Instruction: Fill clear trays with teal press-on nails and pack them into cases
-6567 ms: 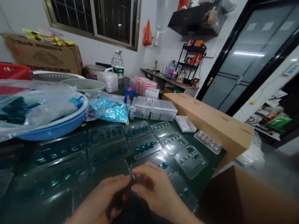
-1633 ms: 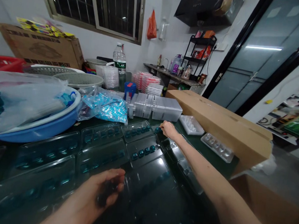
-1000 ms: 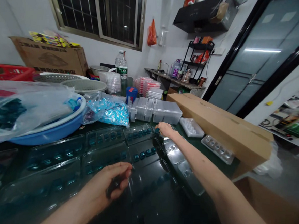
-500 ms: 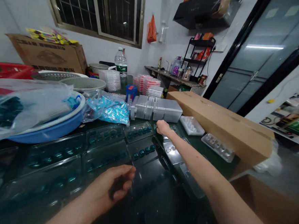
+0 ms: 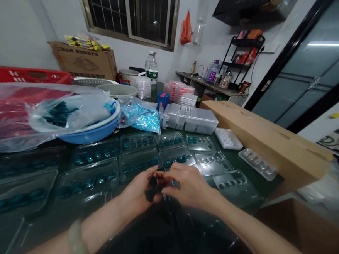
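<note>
My left hand [image 5: 142, 189] is curled round small dark pieces [image 5: 151, 193], which show in its palm. Close against it, my right hand [image 5: 185, 184] has its fingers pinched together at the left fingertips; what they hold is hidden. Rows of clear plastic blister trays lie on the dark table. Dark teal pieces [image 5: 181, 159] fill the row of hollows in the tray just beyond my hands. To its right, a tray [image 5: 213, 167] has bare hollows, as does another tray [image 5: 232, 183] nearer my right forearm. The back right tray [image 5: 199, 143] holds teal pieces at its left end.
A blue basin [image 5: 90, 133] under plastic sheeting stands at the left. Behind the trays are a bag of blue packets [image 5: 145, 117], stacked clear boxes [image 5: 201, 119] and a blue cup [image 5: 162, 100]. A long cardboard box [image 5: 267, 134] borders the right side, with a white tray [image 5: 228, 139] beside it.
My right hand has drawn back from the far right trays to meet my left hand. The view has turned left. Teal pieces now show in the back right tray, formerly covered by my hand.
</note>
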Demonstrator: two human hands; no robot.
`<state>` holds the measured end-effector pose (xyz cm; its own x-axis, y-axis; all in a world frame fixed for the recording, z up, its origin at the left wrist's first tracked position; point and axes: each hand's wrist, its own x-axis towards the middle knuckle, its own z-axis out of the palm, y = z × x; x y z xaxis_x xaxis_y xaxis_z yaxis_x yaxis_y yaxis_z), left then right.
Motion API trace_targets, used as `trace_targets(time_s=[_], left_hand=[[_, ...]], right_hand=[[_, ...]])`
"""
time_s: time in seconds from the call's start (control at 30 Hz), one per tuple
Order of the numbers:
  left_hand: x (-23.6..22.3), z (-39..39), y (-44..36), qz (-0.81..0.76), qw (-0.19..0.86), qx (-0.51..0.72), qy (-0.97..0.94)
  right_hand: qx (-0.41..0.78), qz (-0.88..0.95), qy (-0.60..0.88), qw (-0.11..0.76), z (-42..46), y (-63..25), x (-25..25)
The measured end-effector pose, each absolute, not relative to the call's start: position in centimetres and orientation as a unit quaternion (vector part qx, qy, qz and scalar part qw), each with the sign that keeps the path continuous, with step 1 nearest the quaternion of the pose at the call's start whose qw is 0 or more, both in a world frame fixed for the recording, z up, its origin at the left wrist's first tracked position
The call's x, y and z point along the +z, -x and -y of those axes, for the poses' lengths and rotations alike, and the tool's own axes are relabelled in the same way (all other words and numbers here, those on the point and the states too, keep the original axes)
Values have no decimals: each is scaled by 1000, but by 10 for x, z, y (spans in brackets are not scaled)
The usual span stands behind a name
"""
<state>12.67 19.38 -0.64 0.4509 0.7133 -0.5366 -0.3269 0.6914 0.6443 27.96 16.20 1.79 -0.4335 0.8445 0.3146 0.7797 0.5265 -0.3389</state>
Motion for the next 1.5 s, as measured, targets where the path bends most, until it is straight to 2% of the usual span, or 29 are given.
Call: trace_targets(time_s=[0.17,0.27,0.47,0.6,0.97,1.3,1.5], left_hand=[[-6,-183,-126,-423,820,299,-242],[-4,-180,-122,-422,820,292,-252],[12,-166,-114,-387,812,282,-335],[17,-154,-109,-360,775,272,-443],[10,-150,-109,-419,647,287,-568],[15,-154,-103,-392,715,301,-495],[21,-149,-109,-453,557,339,-608]], right_hand=[[77,846,481,217,-135,-271,14],[106,836,476,250,-129,-270,14],[317,707,497,391,-124,-277,11],[412,626,497,438,-122,-279,7],[321,635,515,479,-112,-260,-1],[411,570,477,528,-112,-257,1],[478,505,465,548,-115,-250,-3]])
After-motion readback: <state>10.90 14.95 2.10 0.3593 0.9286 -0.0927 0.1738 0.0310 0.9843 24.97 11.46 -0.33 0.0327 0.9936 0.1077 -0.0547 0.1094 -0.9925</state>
